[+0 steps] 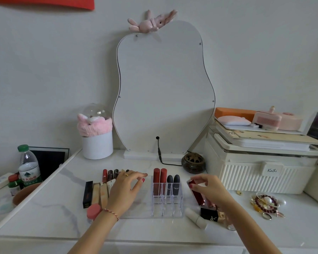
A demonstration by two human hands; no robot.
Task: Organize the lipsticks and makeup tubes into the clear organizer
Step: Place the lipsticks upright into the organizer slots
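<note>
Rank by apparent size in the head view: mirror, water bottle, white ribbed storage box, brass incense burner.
1. mirror, by far the largest.
2. white ribbed storage box.
3. water bottle.
4. brass incense burner, smallest.
The wide-angle lens distorts the edges, but the gaps look too large to change the order.

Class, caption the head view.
Right hand holds a red lipstick beside the organizer; left hand steadies it.

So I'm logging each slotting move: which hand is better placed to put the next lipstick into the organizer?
Right hand: it grips a dark red lipstick beside the clear organizer. The left hand holds nothing.
</note>
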